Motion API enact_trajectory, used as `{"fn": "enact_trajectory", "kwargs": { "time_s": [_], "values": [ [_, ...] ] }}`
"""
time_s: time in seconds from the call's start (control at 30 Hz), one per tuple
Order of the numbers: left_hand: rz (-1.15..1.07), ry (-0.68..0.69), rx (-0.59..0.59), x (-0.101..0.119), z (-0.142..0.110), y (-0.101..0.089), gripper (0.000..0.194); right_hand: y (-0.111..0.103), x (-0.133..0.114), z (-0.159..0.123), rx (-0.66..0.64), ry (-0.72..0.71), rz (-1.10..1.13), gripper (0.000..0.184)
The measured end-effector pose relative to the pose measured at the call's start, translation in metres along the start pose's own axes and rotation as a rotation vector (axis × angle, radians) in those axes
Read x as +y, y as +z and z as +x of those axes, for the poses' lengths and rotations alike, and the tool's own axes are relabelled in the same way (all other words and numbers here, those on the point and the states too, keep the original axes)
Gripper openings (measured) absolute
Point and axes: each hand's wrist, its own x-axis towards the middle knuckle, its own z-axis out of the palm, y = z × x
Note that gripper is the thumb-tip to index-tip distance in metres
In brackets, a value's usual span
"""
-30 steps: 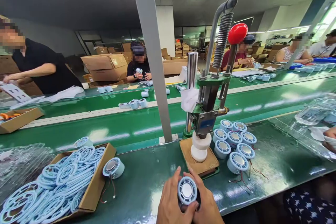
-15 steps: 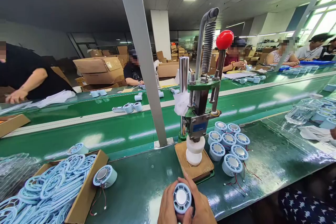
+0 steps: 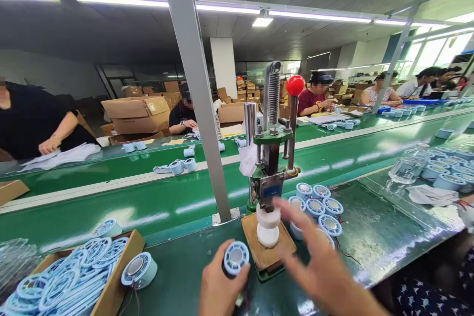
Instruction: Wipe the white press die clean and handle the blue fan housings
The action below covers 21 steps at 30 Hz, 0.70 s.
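My left hand (image 3: 219,287) is closed round a round light-blue motor unit with a grille cover (image 3: 236,258), held just left of the hand press (image 3: 272,158). My right hand (image 3: 314,256) has let go and stretches out with fingers spread and blurred, over the press's wooden base (image 3: 267,253) and toward a cluster of several similar blue units (image 3: 318,205). The press has a red knob (image 3: 295,85), a spring and white round dies (image 3: 268,224).
A cardboard box (image 3: 114,281) of blue ring grilles sits at the lower left, with one wired blue unit (image 3: 138,269) leaning on it. A grey post (image 3: 196,94) rises behind. A green conveyor (image 3: 148,192) carries parts; several other people work across it.
My right hand left the blue unit and reached up to the right, toward the press and the cluster. My left hand carried the unit leftward. The camera tilted up.
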Motion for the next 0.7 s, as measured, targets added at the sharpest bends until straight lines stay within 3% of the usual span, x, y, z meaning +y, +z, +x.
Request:
{"fn": "enact_trajectory", "kwargs": {
  "time_s": [0.1,0.17,0.23,0.3,0.43,0.57,0.63,0.7],
  "values": [
    [-0.082,0.064,-0.044,0.031,0.028,-0.001,0.048,-0.067,-0.006,0.126,0.328,-0.246,-0.059,0.056],
    [-0.153,0.114,-0.092,0.044,0.041,0.014,0.048,-0.085,0.002,0.199,0.46,-0.277,-0.049,0.046],
    [-0.231,0.152,-0.124,0.049,0.049,0.034,0.051,-0.084,0.016,0.249,0.407,-0.192,0.02,0.034],
    [-0.295,0.179,-0.132,0.048,0.056,0.051,0.054,-0.071,0.032,0.272,0.292,-0.091,0.139,0.03],
    [-0.322,0.228,-0.168,0.041,0.063,0.065,0.052,-0.051,0.045,0.28,0.229,-0.007,0.339,0.031],
    [-0.336,0.22,-0.166,0.031,0.058,0.068,0.064,-0.069,0.022,0.27,0.249,0.09,0.382,0.03],
    [-0.322,0.213,-0.154,0.027,0.054,0.07,0.076,-0.087,0.003,0.239,0.254,0.089,0.398,0.03],
    [-0.299,0.208,-0.147,0.024,0.05,0.073,0.082,-0.102,-0.012,0.179,0.277,0.024,0.374,0.03]
  ]
}}
